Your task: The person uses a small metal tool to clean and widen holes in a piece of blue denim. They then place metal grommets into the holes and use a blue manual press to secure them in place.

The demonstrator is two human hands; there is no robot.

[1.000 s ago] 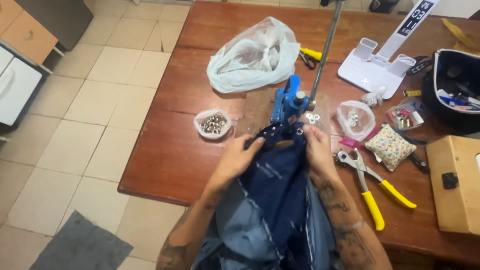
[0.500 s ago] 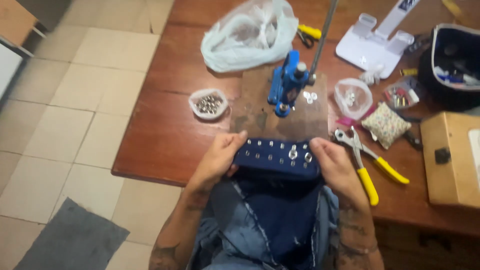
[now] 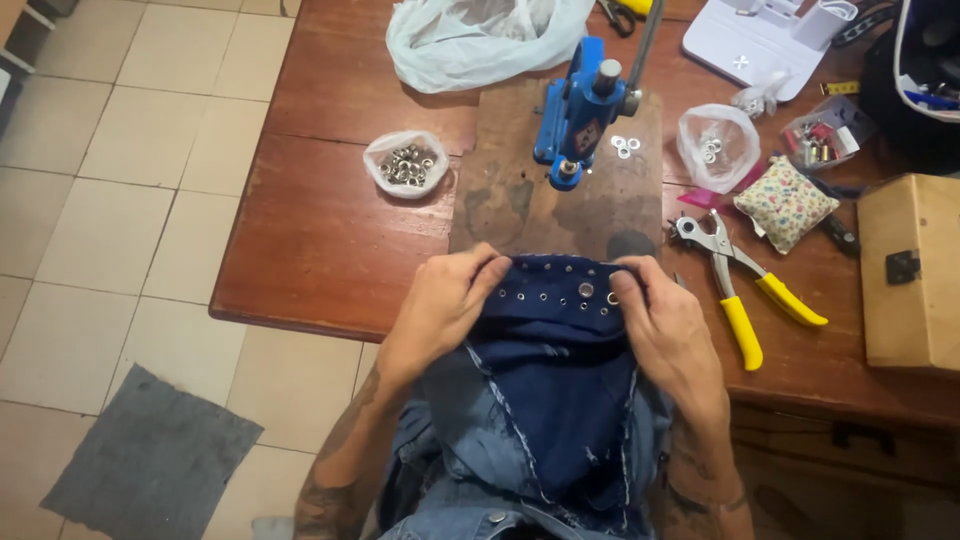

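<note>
**Denim waistband held taut before the blue press**

Denim garment (image 3: 545, 400) lies in the person's lap, its dark waistband strip (image 3: 560, 290) pulled up over the near edge of the wooden board (image 3: 500, 190), just in front of the blue hand press (image 3: 578, 110). Left hand (image 3: 440, 305) is closed on the strip's left end, fingers curled over the top; right hand (image 3: 668, 320) is closed on its right end, thumb near a larger metal eyelet (image 3: 586, 290). A row of small holes runs between the two grips.

Judgement: good practice here is to keep the band flat and evenly tensioned, with the holes facing up and no fold of cloth beneath.

Beside the press: an open bag of eyelets (image 3: 405, 165) to its left, loose washers (image 3: 623, 147) touching distance to its right, yellow-handled pliers (image 3: 735, 280) farther right.

Not determinable: the press die under its head, the strip's underside, and the fingertips tucked behind the cloth. The wooden box (image 3: 915, 270) right of the press is cut off.
</note>
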